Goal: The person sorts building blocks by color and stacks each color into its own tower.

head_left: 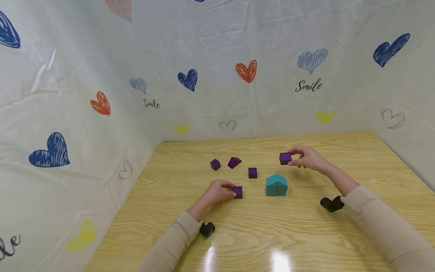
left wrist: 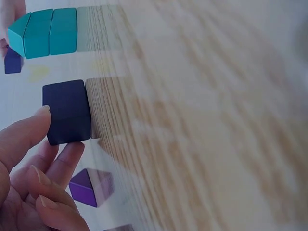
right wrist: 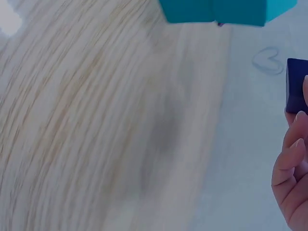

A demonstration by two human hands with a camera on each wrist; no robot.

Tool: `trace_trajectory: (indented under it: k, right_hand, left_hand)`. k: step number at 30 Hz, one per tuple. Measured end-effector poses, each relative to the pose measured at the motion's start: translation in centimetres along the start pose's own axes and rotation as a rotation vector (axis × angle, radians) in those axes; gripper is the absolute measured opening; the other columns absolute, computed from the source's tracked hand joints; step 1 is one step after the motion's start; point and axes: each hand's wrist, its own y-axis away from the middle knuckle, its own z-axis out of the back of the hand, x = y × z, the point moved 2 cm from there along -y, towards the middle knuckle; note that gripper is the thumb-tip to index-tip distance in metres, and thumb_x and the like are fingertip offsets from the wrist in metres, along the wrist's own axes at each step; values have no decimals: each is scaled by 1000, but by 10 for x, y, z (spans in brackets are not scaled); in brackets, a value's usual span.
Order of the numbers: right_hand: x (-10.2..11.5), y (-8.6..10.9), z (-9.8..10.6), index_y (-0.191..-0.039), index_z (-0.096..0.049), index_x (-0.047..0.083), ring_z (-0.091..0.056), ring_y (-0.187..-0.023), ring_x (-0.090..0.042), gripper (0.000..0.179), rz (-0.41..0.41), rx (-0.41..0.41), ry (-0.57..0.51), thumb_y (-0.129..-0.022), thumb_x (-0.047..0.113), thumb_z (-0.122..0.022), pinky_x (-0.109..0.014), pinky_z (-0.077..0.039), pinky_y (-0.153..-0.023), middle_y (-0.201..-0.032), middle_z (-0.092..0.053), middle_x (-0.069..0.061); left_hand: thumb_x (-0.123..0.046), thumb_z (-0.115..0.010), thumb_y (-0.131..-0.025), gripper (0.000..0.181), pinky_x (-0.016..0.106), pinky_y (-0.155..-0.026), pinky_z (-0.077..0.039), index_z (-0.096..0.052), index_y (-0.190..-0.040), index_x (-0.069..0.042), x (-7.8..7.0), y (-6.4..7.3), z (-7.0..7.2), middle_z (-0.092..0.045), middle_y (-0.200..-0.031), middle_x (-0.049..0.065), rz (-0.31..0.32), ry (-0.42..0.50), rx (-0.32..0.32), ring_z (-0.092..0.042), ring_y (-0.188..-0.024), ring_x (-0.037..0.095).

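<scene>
In the head view my left hand pinches a purple block between thumb and fingers. That block looks to be standing on the table in the left wrist view. Farther back on the right, my right hand holds another purple block, which appears raised off the wood. Only part of this block shows at the right wrist view's edge. Between the hands stands a teal block house with a peaked top, touched by neither hand.
Behind the left hand lie a purple cube, a pointed purple block and another purple block. The wooden table meets a white sheet printed with hearts at its back and left. Black devices sit at both wrists.
</scene>
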Motion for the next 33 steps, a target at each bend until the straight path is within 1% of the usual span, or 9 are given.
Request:
trace_trajectory:
  k: [3,6,9,12,17,21,24,26,33]
  right_hand:
    - [12,5,-4,-124,-48,-1,-56,-64,-23,51,-12,-13,-44,-84,22,-67,-32,-44,-54,-126,-49,-28]
    - [26,12,-15,-122,-49,-1,-57,-59,-19,47,8,-33,-69,-84,20,-67,-31,-45,-52,-125,-49,-28]
    - [42,19,-30,-122,-50,-2,-58,-56,-20,45,44,-46,-81,-85,18,-66,-30,-45,-50,-124,-49,-29]
    - [58,24,-45,-121,-50,-2,-60,-57,-23,44,78,-35,-95,-85,16,-66,-33,-46,-50,-123,-51,-29]
    - [73,30,-77,-118,-53,-1,-61,-58,-29,40,104,-4,-109,-84,14,-66,-36,-47,-49,-116,-57,-24]
    - [77,33,-104,-115,-56,-1,-60,-53,-26,37,120,-4,-49,-83,13,-68,-29,-44,-44,-110,-60,-23]
    - [76,32,-120,-114,-55,-2,-60,-50,-24,35,99,-12,-28,-82,9,-67,-27,-43,-42,-110,-61,-23]
    - [73,30,-129,-114,-55,-1,-60,-50,-23,35,76,-15,-35,-82,6,-67,-26,-43,-42,-109,-61,-23]
    - [66,25,-149,-108,-53,-1,-57,-50,-22,27,30,15,-140,-83,0,-63,-26,-45,-48,-107,-60,-23]
  left_hand:
    - [-20,-71,-80,32,30,-79,-45,-66,-111,-10,0,-1,0,-65,-103,5,-6,-5,0,-56,-92,16]
    - [-20,-71,-80,32,29,-78,-45,-66,-110,-11,0,-2,0,-65,-103,4,-3,-11,0,-56,-91,15]
    - [-21,-71,-80,32,29,-79,-45,-66,-111,-11,1,-2,1,-65,-104,4,-5,-23,1,-56,-90,14]
    - [-21,-71,-81,32,31,-81,-45,-66,-111,-11,1,-2,2,-65,-104,4,-11,-36,4,-57,-92,15]
    - [-21,-70,-81,33,30,-79,-44,-66,-112,-11,-1,-2,2,-65,-104,4,-15,-50,11,-56,-91,14]
    - [-20,-70,-81,32,30,-79,-45,-66,-112,-10,-2,-1,1,-65,-104,5,-15,-47,14,-57,-92,15]
    - [-19,-70,-81,32,31,-81,-45,-66,-112,-10,-3,-1,1,-65,-104,5,-22,-50,12,-57,-94,16]
    - [-19,-70,-82,32,31,-80,-45,-65,-112,-10,-3,-1,1,-65,-104,5,-25,-51,11,-57,-95,17]
    - [-19,-70,-82,32,27,-73,-44,-66,-112,-10,-2,-2,1,-66,-104,6,-33,-55,7,-54,-89,15]
